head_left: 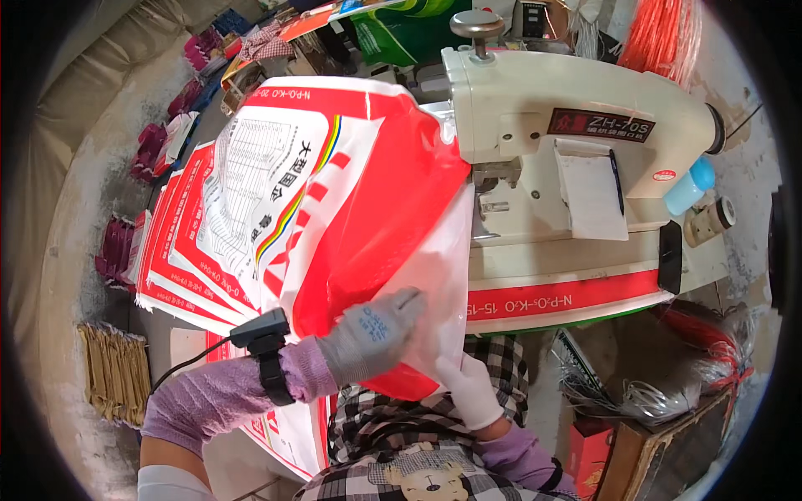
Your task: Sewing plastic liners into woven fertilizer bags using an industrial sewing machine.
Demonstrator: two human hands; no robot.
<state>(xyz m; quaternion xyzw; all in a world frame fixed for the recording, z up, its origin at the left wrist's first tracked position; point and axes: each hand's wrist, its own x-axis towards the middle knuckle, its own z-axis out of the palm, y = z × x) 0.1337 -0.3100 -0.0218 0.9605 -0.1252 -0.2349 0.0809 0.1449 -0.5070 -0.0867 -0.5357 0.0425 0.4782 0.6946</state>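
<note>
My left hand (372,334), in a grey glove, is closed on the face of a large red and white printed sack (368,217), with its fingers bunched in the material. The sack stands bulging and folded, its upper right side touching the head of a cream sewing machine (510,108). A pale, whitish panel (439,284) of the sack runs down its right side. At the lower end of that panel, my right hand (472,391), in a white glove, pinches the edge. The fingertips of this hand are partly hidden by the sack.
Several similar sacks (171,259) lie stacked at the left. A notepad (589,192) with a pen hangs on the machine, near a blue bottle (692,185) and a thread spool (710,219). At the lower right, a wooden crate (668,451) stands beside bundled strands (668,401).
</note>
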